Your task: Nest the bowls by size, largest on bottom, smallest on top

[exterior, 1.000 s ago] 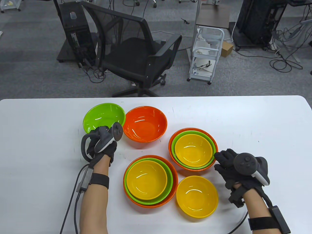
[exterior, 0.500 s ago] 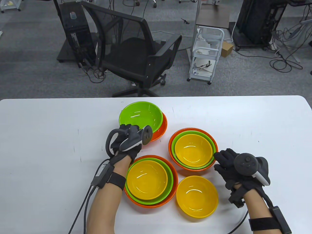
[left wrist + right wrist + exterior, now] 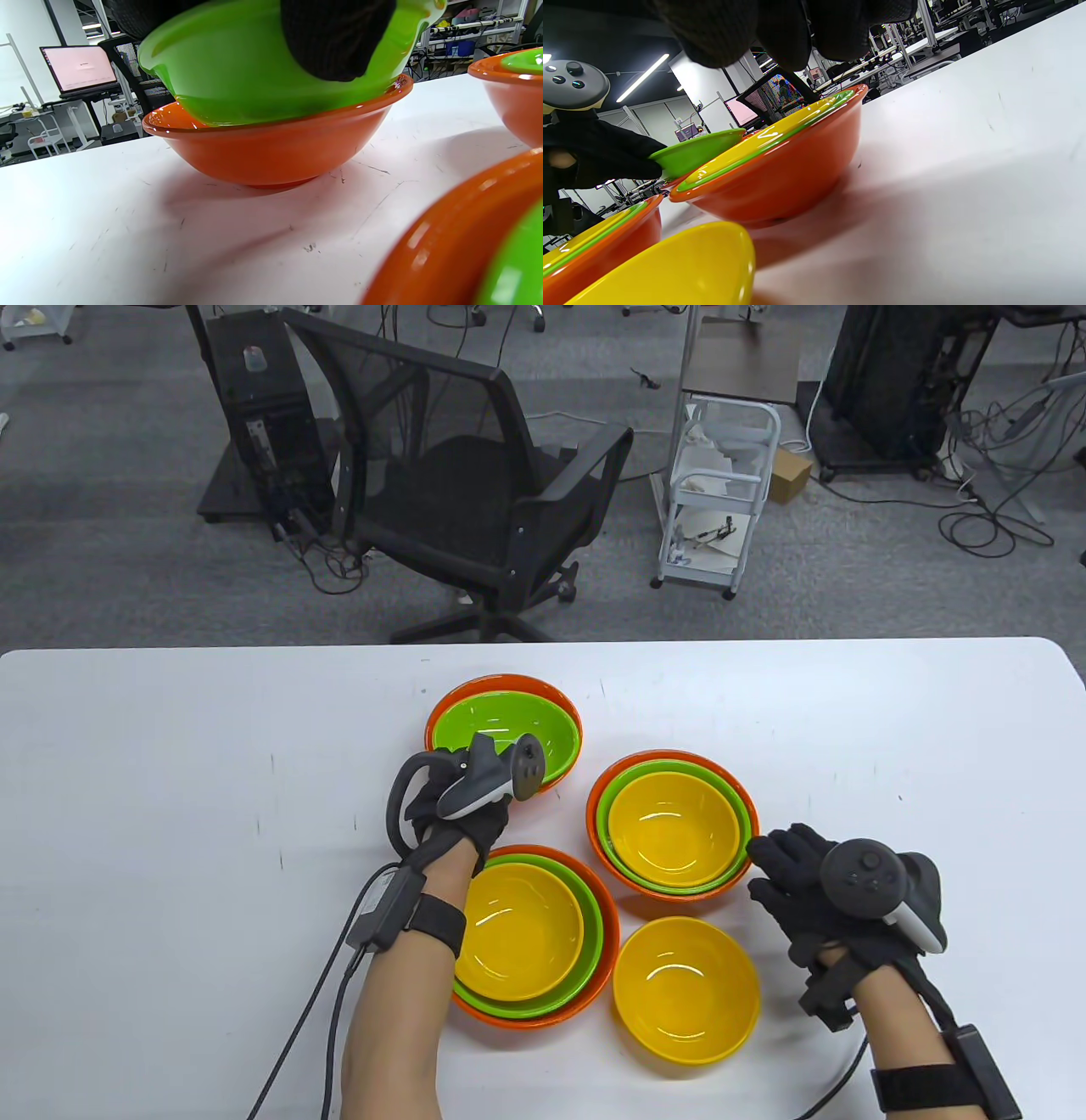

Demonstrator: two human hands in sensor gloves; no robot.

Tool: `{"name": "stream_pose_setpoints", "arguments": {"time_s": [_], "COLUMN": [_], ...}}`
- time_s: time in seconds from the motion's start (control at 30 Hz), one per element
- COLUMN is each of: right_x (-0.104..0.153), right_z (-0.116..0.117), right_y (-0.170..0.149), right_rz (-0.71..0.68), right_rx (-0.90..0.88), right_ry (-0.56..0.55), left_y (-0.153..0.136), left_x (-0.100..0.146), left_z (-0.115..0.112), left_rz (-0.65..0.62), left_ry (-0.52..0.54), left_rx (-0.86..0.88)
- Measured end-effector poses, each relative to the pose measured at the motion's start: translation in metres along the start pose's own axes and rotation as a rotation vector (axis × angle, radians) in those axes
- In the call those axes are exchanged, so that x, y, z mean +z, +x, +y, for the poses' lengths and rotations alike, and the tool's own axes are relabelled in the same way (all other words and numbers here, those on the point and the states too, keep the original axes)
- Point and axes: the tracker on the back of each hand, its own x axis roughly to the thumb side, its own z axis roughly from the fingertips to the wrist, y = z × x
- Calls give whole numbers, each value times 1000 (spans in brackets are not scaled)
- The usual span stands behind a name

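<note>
No readable writing is showing on the bowls or trackers. The left hand [image 3: 458, 814] is gripping the near rim of the green bowl [image 3: 507, 734], fingers [image 3: 335, 38] clamped on its wall, as it is sitting tilted inside the orange bowl [image 3: 441, 711] on the white tabletop [image 3: 170, 814]. The right hand [image 3: 814, 899] is resting flat, fingers apart, just beside a nested orange-green-yellow stack [image 3: 674, 823]. A second three-bowl stack [image 3: 530, 937] and a lone yellow bowl [image 3: 685, 988] are lying nearer. A black office chair [image 3: 475, 492] is standing beyond the tabletop.
</note>
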Motion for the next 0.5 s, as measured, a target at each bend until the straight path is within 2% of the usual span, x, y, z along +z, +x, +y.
{"name": "stream_pose_setpoints", "arguments": {"time_s": [0.27,0.5], "right_x": [1,1], "right_z": [-1,-1], "right_y": [1,1], "right_rz": [5,9], "right_rx": [-5,-2], "right_ry": [4,13], "left_y": [1,4], "left_x": [-7,-11], "left_z": [-6,-10], "left_rz": [25,19], "left_ry": [-44,-134], "left_rx": [-18,21]}}
